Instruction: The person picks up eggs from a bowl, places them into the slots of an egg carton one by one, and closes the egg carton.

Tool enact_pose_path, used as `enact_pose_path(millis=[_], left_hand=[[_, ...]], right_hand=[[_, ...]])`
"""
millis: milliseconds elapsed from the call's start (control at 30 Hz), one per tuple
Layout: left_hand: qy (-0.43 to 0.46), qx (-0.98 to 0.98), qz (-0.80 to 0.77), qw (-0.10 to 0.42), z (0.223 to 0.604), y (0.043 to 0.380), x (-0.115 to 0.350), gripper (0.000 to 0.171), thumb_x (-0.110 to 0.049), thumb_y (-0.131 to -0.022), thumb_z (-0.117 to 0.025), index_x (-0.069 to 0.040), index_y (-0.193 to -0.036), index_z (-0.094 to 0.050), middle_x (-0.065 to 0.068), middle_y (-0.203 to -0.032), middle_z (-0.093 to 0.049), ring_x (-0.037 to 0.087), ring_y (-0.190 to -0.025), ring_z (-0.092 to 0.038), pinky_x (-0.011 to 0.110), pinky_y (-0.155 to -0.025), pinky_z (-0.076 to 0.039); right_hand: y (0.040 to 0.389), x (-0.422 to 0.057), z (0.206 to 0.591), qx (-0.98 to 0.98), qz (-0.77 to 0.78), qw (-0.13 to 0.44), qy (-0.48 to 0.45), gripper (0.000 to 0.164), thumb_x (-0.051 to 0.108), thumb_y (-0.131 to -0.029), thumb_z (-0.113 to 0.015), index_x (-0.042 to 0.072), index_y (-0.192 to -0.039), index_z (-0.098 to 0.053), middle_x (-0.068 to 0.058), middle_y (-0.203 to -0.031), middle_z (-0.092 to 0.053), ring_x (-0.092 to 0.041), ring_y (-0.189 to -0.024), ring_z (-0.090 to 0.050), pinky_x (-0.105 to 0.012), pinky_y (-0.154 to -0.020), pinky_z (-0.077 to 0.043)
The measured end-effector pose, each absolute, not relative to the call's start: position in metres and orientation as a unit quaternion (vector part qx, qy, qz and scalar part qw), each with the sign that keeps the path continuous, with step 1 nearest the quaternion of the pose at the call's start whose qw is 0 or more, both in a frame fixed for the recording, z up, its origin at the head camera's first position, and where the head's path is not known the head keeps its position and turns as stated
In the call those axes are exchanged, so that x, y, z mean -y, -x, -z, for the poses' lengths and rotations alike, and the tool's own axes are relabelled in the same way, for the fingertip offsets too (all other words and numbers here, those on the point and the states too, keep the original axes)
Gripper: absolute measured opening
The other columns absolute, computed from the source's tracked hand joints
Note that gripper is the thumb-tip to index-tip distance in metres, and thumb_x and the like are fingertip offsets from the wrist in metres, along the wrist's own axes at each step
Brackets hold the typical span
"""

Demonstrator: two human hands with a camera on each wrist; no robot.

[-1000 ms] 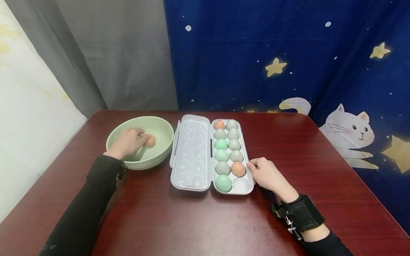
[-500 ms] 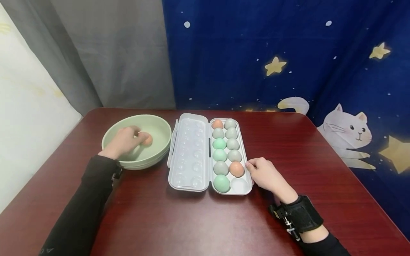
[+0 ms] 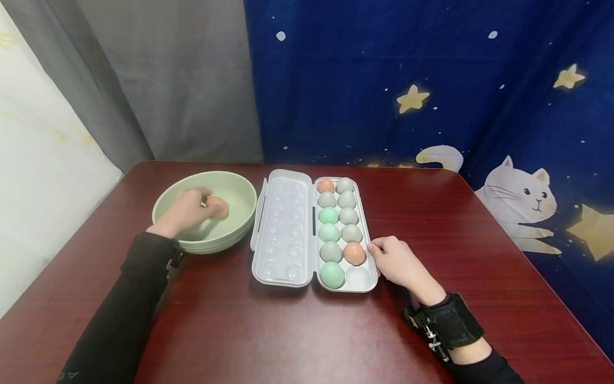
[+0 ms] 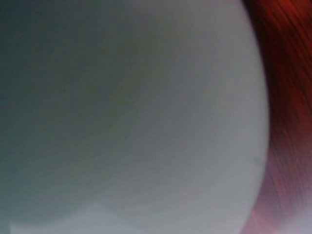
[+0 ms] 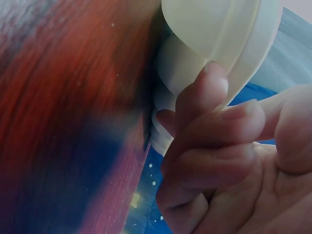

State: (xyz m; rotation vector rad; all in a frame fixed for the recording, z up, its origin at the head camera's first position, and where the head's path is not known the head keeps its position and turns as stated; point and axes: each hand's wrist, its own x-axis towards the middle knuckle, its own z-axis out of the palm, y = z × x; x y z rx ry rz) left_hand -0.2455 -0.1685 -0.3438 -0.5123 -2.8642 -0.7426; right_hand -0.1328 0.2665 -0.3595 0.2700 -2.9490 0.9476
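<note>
Inside the light green bowl (image 3: 237, 234), my left hand (image 3: 187, 210) pinches an orange-brown egg (image 3: 220, 207) between thumb and fingers. A blurred bowl wall (image 4: 214, 112) fills most of the left wrist view, where neither hand nor egg shows. My right hand (image 3: 395, 261) grips the right rim of the white egg carton (image 3: 366, 284) with curled fingers. From the right wrist view, the fingertips (image 5: 210, 87) lie against the carton's edge (image 5: 243, 58). Grey, green and orange-brown eggs sit in the carton's two rows; its front right hollow (image 3: 358, 278) holds no egg.
The carton's clear lid (image 3: 285, 234) lies opened flat to the left, close beside the bowl. Everything stands on a dark red wooden table (image 3: 268, 341). Grey and blue curtains (image 3: 336, 80) hang behind the table's back edge.
The egg in the bowl has turned or shifted slightly under my left fingers. My right hand stays at the carton's rim. The head view has shifted a little.
</note>
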Motion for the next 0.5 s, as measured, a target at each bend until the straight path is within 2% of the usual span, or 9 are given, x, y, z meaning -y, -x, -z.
enact_pose_path(millis=[100,300,500], left_hand=[[0.172,0.95,0.252,0.069,0.3438,0.2461,0.1684,0.028,-0.031,-0.09,-0.066,-0.003,-0.09,-0.062,0.006,-0.08,-0.058,0.023,-0.075,-0.05,0.036,-0.072,-0.038],[0.172,0.949,0.257,0.07,0.3434,0.2448,0.169,0.033,-0.031,-0.087,-0.069,-0.001,-0.1,-0.064,0.011,-0.093,-0.066,0.025,-0.085,-0.055,0.038,-0.079,-0.04],[0.152,0.952,0.258,0.066,0.343,0.2433,0.1683,0.028,-0.031,-0.085,-0.067,-0.006,-0.095,-0.061,0.007,-0.089,-0.063,0.023,-0.084,-0.054,0.035,-0.077,-0.04]], right_hand=[[0.1327,-0.2667,0.3592,0.948,-0.305,0.017,-0.087,0.029,0.011,-0.099,-0.05,0.008,-0.073,-0.064,0.002,-0.051,-0.051,-0.015,-0.05,-0.049,-0.034,-0.055,-0.04],[0.1334,-0.2678,0.3603,0.948,-0.304,0.018,-0.087,0.028,0.01,-0.099,-0.05,0.008,-0.075,-0.065,0.002,-0.051,-0.05,-0.015,-0.05,-0.049,-0.033,-0.054,-0.04],[0.1352,-0.2671,0.361,0.95,-0.301,0.014,-0.081,0.03,0.011,-0.099,-0.049,0.009,-0.073,-0.063,0.002,-0.051,-0.05,-0.015,-0.05,-0.049,-0.033,-0.054,-0.04]])
